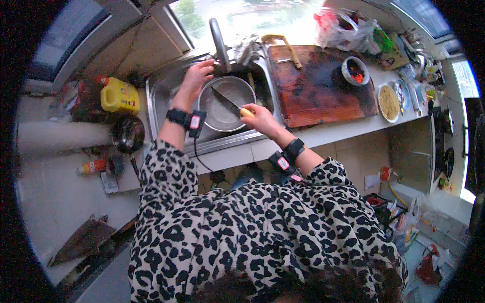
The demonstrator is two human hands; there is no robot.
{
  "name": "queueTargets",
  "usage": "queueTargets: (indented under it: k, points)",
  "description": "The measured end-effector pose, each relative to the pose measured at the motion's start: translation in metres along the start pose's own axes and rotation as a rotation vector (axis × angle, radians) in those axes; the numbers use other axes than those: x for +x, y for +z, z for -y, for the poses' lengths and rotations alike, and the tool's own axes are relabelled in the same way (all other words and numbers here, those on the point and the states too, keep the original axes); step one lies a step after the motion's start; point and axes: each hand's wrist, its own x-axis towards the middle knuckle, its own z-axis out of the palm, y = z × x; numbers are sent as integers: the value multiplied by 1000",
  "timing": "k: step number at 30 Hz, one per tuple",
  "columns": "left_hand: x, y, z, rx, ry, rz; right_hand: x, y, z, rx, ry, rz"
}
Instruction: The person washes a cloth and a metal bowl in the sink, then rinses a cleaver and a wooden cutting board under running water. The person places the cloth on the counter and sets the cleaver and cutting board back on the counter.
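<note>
My right hand (260, 120) grips the pale handle of a kitchen knife (226, 101), its dark blade reaching up and left over a round metal pan (212, 121). That pan stands in the stainless steel sink (151, 113), beneath the tap (218, 41). Beside the tap, at the pan's upper left, is my left hand (197, 77), its fingers stretched towards the base of the spout. Whether those fingers touch the tap or hold something small cannot be told.
Right of the sink lies a wooden cutting board (314, 98) with a white bowl (365, 75) on it. A dish of pale crumbly food (389, 102) and plastic bags (344, 34) are farther right. A yellow jug (120, 96) and a dark pan (128, 134) stand left.
</note>
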Motion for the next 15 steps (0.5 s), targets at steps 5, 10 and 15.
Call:
queueTargets:
  k: [5,10,15]
  points:
    - [-59,-18,4,-204,31,-126,-20,18,-31,-361,-20,-112]
    - [-118,-38,34,-199,21,-208,-64,-10,-40,761,45,30]
    - [-176,-30,68,-245,-87,-285,-128,-81,-63,434,136,-26]
